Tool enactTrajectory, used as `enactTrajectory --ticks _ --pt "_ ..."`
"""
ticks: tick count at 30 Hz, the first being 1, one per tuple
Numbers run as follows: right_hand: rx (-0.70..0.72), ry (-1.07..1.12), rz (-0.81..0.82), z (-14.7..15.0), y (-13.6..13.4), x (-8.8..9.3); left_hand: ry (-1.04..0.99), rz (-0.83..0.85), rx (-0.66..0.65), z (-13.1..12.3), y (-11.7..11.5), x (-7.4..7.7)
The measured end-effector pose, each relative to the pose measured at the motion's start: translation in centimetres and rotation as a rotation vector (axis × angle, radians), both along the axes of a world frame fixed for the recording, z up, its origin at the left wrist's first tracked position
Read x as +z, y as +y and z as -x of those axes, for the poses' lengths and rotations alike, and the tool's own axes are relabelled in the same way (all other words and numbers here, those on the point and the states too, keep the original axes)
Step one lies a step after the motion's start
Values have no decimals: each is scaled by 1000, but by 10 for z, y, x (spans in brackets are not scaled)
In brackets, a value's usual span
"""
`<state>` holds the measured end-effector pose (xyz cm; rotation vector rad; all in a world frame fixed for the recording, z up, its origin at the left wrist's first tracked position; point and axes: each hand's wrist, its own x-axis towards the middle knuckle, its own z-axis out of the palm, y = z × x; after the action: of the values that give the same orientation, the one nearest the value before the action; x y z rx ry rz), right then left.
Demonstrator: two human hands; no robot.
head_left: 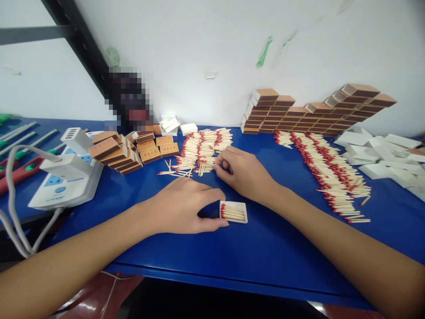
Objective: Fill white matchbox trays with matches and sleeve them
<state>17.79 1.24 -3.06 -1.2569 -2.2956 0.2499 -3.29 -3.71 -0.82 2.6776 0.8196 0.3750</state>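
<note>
A small white matchbox tray (246, 212) lies on the blue table, partly filled with red-headed matches (233, 212). The thumb and forefinger of my left hand (187, 206) bracket its left end and steady it. Beyond it, my right hand (244, 170) is at the right edge of a heap of loose matches (206, 146). Its thumb and forefinger are pinched on matches there; how many is hidden. A few single matches (169, 167) have strayed to the heap's left.
Filled-looking matchboxes (151, 153) are stacked left, near a white power strip (66, 181) with cables. A wall of boxes (308, 115) stands at the back right. Long rows of matches (332, 173) and white trays (381, 155) occupy the right. Red-handled tools (20, 175) lie far left.
</note>
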Motion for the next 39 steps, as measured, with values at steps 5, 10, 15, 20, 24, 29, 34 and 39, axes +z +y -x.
enactTrajectory --ticks 5,10,15,20,24,29,34,39 --pt "40 -14 14 -10 3 -1 12 19 2 0 2 0" --pt "85 2 49 -35 7 6 29 28 54 1 5 2" --pt "72 31 211 -58 5 25 47 -18 197 3 11 3" --pt "136 75 306 -58 -8 42 54 -67 313 3 15 3" --pt "191 54 279 -48 -17 43 58 -67 324 3 15 4" --pt "221 11 241 -39 -21 36 54 -71 302 3 15 5" --pt "223 34 259 -38 -23 34 55 -64 296 3 14 5" --pt "225 65 280 -35 -22 33 48 -53 263 2 13 6"
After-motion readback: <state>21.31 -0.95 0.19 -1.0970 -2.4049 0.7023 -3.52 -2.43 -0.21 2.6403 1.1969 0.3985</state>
